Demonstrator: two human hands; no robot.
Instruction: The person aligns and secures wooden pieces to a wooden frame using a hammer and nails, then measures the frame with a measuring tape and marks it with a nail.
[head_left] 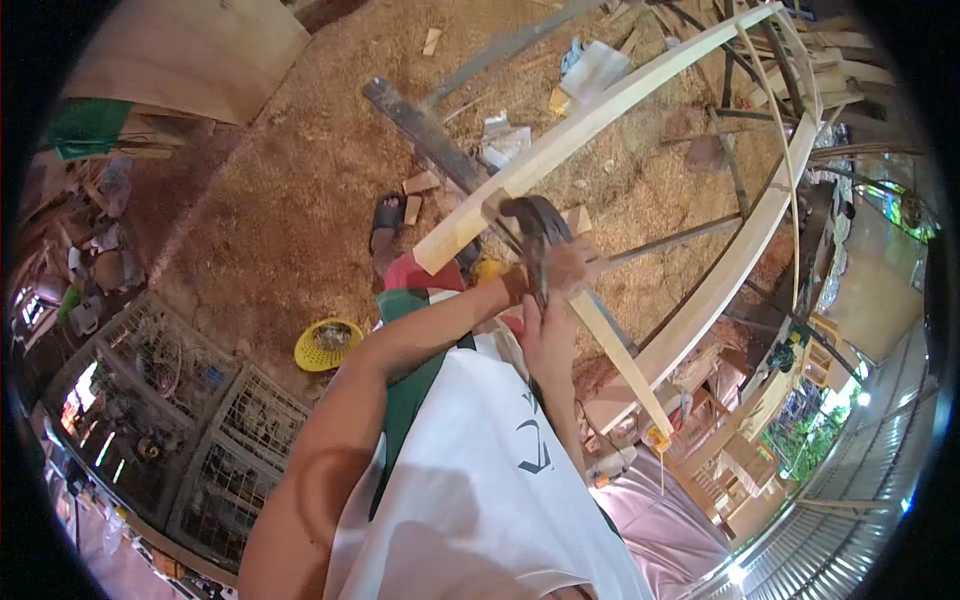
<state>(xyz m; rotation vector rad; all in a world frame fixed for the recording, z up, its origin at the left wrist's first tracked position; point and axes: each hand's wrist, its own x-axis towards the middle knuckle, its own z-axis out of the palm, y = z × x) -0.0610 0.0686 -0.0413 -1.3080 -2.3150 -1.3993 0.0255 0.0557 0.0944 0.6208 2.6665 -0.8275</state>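
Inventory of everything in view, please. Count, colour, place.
Hammer: 1, dark, at the hands
Long beams: 2, pale, centre to upper right
Slat: 1, pale, lower right of hands
Basket: 1, yellow, floor at left
Sandal: 1 clear, black, above shirt
Mesh panels: count unclear, grey, lower left
Cloth: 1, pink, lower right
Wood scraps: uncounted, pale, floor
Shirt: 1, white-green, bottom centre
Left hand: 1, blurred, beside the hammer
Right hand: 1, below the hammer head
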